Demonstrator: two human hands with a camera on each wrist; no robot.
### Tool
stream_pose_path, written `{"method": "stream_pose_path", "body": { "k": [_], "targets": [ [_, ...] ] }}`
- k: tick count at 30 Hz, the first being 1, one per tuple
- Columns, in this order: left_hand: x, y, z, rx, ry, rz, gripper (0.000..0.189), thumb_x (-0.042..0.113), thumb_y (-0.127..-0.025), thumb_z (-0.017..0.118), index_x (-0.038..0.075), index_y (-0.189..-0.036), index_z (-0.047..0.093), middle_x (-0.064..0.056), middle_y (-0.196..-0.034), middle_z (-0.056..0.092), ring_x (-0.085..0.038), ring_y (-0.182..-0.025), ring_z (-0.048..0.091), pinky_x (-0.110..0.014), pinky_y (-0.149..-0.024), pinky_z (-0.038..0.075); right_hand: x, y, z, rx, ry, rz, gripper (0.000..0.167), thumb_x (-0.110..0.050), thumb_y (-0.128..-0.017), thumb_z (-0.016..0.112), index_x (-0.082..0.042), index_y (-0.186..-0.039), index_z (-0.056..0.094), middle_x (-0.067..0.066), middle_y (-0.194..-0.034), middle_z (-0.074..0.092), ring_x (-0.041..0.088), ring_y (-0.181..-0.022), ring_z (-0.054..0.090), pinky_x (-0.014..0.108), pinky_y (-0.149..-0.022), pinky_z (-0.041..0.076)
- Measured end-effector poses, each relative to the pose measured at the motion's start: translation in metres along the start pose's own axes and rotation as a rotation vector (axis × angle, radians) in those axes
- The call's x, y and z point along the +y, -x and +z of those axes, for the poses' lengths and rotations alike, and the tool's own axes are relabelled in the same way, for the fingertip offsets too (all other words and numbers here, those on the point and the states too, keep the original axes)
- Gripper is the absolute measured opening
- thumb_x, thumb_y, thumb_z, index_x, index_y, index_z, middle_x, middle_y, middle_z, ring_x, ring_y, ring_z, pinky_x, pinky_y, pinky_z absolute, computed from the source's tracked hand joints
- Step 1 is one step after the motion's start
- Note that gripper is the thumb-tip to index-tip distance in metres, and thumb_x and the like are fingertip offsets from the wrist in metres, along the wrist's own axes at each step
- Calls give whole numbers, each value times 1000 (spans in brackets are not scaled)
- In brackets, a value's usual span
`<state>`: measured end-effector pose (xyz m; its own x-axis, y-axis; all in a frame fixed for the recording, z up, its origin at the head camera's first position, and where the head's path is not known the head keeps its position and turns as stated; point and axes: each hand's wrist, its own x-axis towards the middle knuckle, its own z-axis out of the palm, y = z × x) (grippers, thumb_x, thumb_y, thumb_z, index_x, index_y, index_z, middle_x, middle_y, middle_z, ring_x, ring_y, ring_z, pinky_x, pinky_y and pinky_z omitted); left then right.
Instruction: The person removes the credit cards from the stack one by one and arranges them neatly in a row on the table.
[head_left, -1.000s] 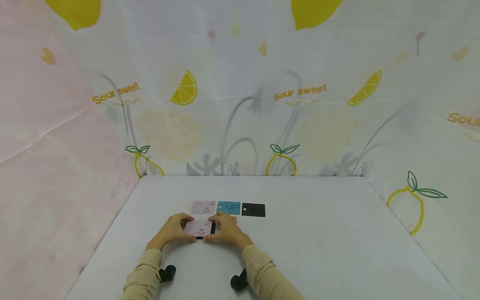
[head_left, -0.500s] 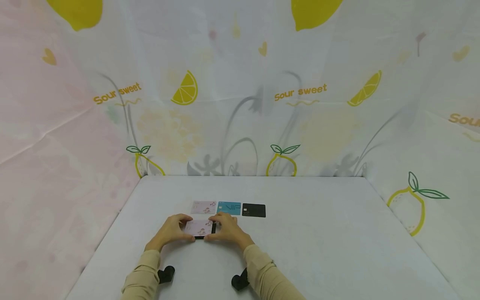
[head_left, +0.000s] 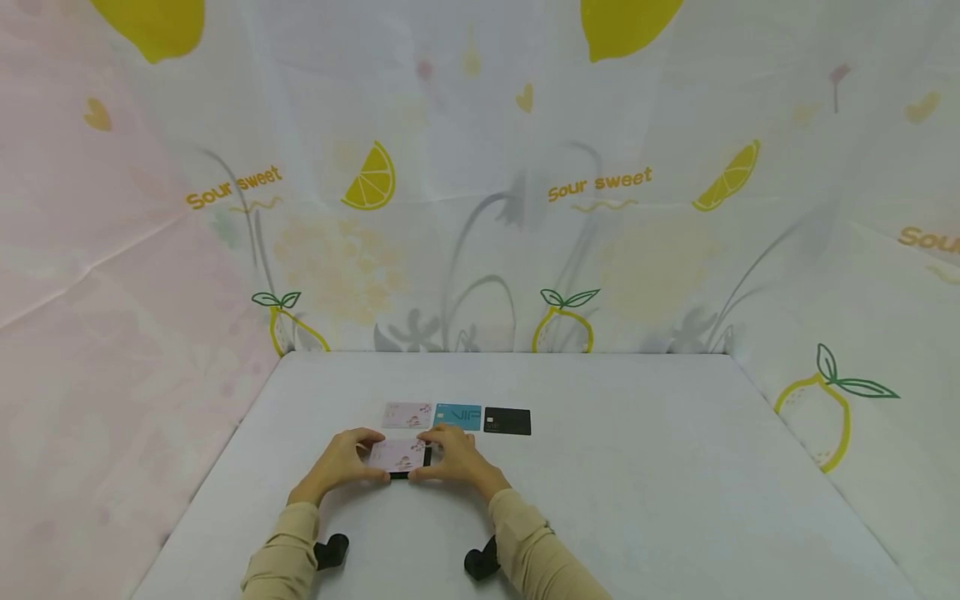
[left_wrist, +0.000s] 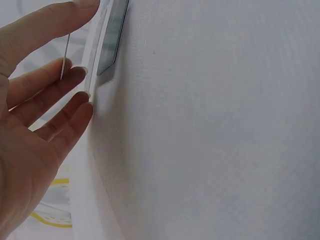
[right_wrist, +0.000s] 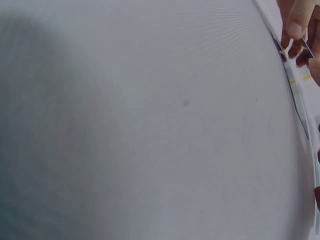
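Both hands hold one pale pink card with a floral print [head_left: 396, 455] in the head view. My left hand [head_left: 347, 457] pinches its left side between thumb and fingers, and my right hand [head_left: 456, 458] pinches the right side. A black flat piece [head_left: 427, 457] shows past the card's right and near edges, lower than it. Seen edge-on in the left wrist view, the held card [left_wrist: 65, 56] is a thin line between thumb and fingers, above a dark glossy flat piece [left_wrist: 112, 42] on the table. The right hand partly covers something pale orange beside the card.
Behind the hands a row of cards lies flat: a pink floral one [head_left: 407, 415], a blue VIP one [head_left: 459, 416] and a black VIP one [head_left: 507, 421]. Black rounded pieces [head_left: 332, 552] show at both forearms. Lemon-print cloth [head_left: 480, 250] surrounds the white table [head_left: 660, 467].
Hands and held card stay almost still. Both forearms have spread outward very slightly.
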<state>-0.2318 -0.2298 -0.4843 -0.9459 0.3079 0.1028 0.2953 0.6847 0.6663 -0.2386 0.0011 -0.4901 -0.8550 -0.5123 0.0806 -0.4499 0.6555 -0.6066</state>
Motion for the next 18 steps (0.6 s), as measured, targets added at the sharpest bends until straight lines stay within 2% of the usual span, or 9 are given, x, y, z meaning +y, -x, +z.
{"method": "stream_pose_path", "body": {
  "k": [12,18],
  "targets": [
    [7,4,1,32,13,-36,61,20,-56,89,-4,-107,65,-14,-102,66,-29,-92,61,-44,-82,49,0,3,-3,4,-32,-22,63,-40,-74,78,-13,-127,59,6,-126,56,22,-116,49,47,-94,37],
    [13,5,0,40,20,-21,61,21,-58,89,-4,-107,65,-16,-105,66,-31,-93,61,-45,-82,49,0,5,-7,35,-70,-61,61,-36,-73,80,-9,-124,60,5,-115,62,17,-97,57,28,-82,45]
  ]
}}
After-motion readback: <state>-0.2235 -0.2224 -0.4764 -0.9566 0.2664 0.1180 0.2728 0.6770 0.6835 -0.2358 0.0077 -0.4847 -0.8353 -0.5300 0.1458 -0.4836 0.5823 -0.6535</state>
